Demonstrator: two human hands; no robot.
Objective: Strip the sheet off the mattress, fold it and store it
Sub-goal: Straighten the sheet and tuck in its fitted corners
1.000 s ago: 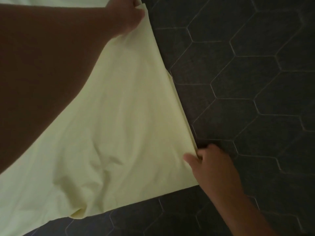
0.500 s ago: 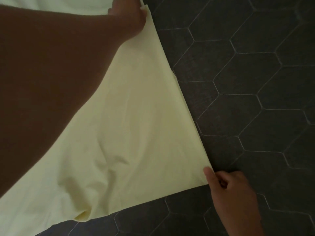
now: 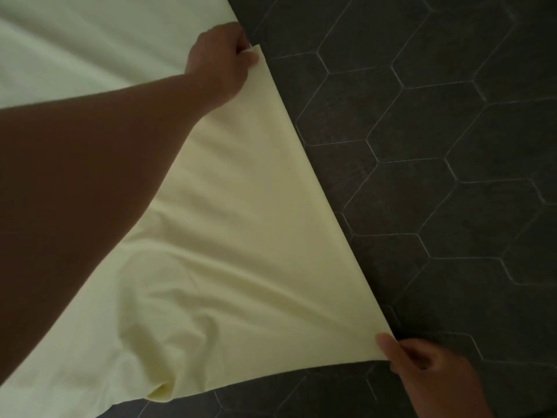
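pale yellow cotton, the sheet point(image 3: 229, 236) lies spread and pulled taut between the two hands over a dark surface quilted in hexagons point(image 3: 452, 176), which could be a mattress top or a floor; which of them, the view does not settle. the left hand point(image 3: 221, 60) reaches far out at the end of a bare forearm that crosses the sheet, its fingers curled and pinching the far corner of the cloth, with the thumb lying on top of the fabric. the right hand point(image 3: 428, 369) is close in, low at the near side, pinching the near corner between thumb and curled fingers; the thumb tip rests on the upper face of the cloth. from one hand to the other the sheet's edge runs as a straight, tight line, and the dark quilting lies just beyond that edge, on the right hand's side. behind the left forearm the fabric is looser, with soft creases fanning toward the right hand and a rumpled, folded-under bulge point(image 3: 159, 390) at the near hem. beyond the left hand, more of the pale cloth lies in shallow folds.
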